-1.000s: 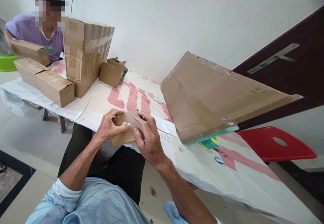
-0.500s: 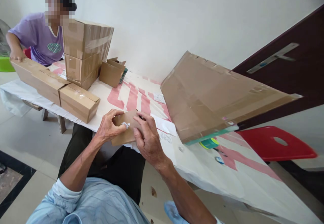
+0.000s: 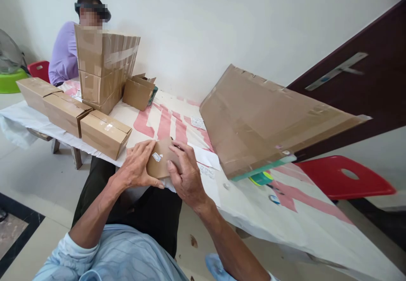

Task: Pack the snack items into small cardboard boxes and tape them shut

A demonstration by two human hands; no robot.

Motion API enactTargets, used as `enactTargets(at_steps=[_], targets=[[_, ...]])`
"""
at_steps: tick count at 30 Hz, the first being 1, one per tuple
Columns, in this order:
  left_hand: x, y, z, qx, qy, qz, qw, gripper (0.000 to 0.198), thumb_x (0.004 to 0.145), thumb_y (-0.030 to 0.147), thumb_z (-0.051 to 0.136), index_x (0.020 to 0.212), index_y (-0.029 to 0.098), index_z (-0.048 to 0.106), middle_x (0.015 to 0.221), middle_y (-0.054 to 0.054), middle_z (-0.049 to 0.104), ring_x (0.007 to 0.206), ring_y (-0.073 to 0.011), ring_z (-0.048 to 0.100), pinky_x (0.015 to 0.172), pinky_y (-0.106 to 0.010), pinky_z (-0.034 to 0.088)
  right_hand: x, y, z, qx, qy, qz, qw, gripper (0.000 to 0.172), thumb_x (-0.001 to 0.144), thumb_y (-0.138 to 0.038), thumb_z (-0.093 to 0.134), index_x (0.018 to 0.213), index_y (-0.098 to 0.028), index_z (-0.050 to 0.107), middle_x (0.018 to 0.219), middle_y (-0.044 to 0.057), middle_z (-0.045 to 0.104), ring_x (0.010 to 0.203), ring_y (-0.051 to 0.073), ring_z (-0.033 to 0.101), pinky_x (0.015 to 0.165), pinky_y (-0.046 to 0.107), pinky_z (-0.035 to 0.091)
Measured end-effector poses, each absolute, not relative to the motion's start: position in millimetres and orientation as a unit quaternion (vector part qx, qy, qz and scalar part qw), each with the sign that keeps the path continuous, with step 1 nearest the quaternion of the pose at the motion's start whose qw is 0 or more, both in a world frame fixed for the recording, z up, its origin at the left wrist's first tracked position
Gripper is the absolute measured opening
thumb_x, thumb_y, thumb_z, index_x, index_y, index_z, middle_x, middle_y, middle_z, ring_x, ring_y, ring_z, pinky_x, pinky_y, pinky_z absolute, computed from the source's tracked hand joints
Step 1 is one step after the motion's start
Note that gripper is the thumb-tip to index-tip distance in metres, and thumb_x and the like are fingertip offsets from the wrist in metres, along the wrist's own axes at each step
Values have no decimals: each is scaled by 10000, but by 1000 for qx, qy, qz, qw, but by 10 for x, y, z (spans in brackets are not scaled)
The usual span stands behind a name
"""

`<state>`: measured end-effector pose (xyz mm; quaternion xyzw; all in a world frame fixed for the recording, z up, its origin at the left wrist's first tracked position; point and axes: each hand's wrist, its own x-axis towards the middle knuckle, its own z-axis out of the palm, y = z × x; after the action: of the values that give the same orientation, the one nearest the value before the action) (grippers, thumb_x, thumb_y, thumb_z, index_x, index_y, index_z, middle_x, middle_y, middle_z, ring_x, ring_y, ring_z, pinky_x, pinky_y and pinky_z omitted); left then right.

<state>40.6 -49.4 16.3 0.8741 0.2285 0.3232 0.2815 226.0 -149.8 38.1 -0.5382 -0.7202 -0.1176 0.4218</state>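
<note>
A small brown cardboard box [image 3: 160, 162] with a little white sticker on it lies at the near edge of the table [image 3: 285, 213]. My left hand [image 3: 137, 166] lies over its left end, fingers wrapped against it, thumb along its lower edge. From the right, my right hand [image 3: 187, 175] grips the same box, fingers curled over its top. Both forearms reach in from below, over my lap.
Three long cardboard boxes [image 3: 104, 133] lie end to end at the left. Behind them stands a taped stack of cartons [image 3: 104, 67], then a small open box [image 3: 138, 91]. A large flat carton [image 3: 263, 120] lies at the right. A person in purple [image 3: 65, 54] sits at the far left. A red stool [image 3: 345, 179] stands at the right.
My left hand has slid over the small box's left end, and the box has turned more upright. The person at the far left pushed the long boxes towards me and leaned back.
</note>
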Motion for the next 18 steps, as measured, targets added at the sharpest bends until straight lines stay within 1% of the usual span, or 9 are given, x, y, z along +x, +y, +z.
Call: enactTargets(at_steps=[2, 5, 7, 9, 11, 13, 14, 16, 18], targets=[[357, -513, 163, 884, 234, 310, 262, 1340, 630, 450, 1000, 1721, 236, 250, 1676, -248, 434, 1567, -482, 405, 1252, -683, 339, 2261, -1520, 390, -535, -723, -104, 426, 461, 1055, -290, 554, 1514, -242, 533, 1490, 175, 582, 1416, 335, 573, 1174, 591, 519], [214, -450, 64, 887, 233, 292, 271, 1298, 677, 250, 889, 1748, 240, 155, 1736, -224, 360, 1627, -454, 330, 1295, -642, 304, 2313, -1542, 365, -538, -719, -74, 433, 480, 1060, -408, 580, 1503, -234, 528, 1491, 182, 578, 1421, 346, 567, 1185, 607, 503], [110, -370, -65, 882, 239, 275, 300, 1282, 694, 212, 844, 1755, 242, 123, 1776, -215, 293, 1660, -444, 271, 1318, -632, 275, 2377, -1531, 301, -557, -709, -57, 429, 453, 1063, -435, 576, 1470, -237, 556, 1472, 172, 595, 1412, 340, 572, 1190, 601, 496], [44, -293, -216, 864, 249, 272, 342, 1264, 721, 242, 852, 1752, 237, 122, 1792, -216, 258, 1666, -434, 263, 1332, -631, 257, 2445, -1502, 203, -580, -702, -28, 412, 410, 1061, -434, 580, 1424, -243, 593, 1438, 157, 624, 1381, 328, 595, 1180, 579, 506], [35, -237, -349, 836, 254, 300, 384, 1255, 728, 327, 905, 1736, 222, 164, 1782, -227, 273, 1658, -424, 286, 1343, -617, 251, 2500, -1463, 93, -591, -705, 10, 392, 376, 1053, -419, 590, 1385, -246, 626, 1409, 146, 651, 1348, 317, 623, 1163, 555, 525], [72, -202, -437, 807, 250, 340, 413, 1233, 706, 417, 956, 1695, 210, 250, 1746, -235, 337, 1634, -422, 335, 1339, -605, 274, 2536, -1430, 3, -592, -711, 34, 377, 347, 1044, -400, 599, 1348, -243, 654, 1396, 141, 668, 1326, 312, 643, 1152, 543, 537], [97, -190, -461, 796, 247, 356, 423, 1192, 695, 441, 969, 1658, 208, 308, 1723, -236, 374, 1615, -422, 368, 1329, -603, 296, 2549, -1416, -29, -592, -713, 37, 375, 334, 1041, -393, 602, 1330, -240, 666, 1390, 139, 674, 1320, 311, 648, 1149, 542, 539], [138, -171, -474, 783, 240, 372, 436, 1047, 680, 439, 981, 1541, 212, 429, 1682, -232, 431, 1570, -419, 436, 1291, -602, 357, 2579, -1397, -65, -592, -710, 26, 381, 307, 1042, -387, 602, 1295, -236, 686, 1370, 137, 682, 1303, 307, 654, 1145, 541, 539], [153, -156, -460, 778, 238, 379, 441, 890, 670, 397, 982, 1400, 218, 506, 1667, -227, 448, 1538, -411, 477, 1250, -597, 408, 2646, -1382, -86, -599, -696, 3, 396, 296, 1040, -393, 605, 1270, -232, 699, 1343, 137, 687, 1279, 304, 659, 1136, 539, 539]])
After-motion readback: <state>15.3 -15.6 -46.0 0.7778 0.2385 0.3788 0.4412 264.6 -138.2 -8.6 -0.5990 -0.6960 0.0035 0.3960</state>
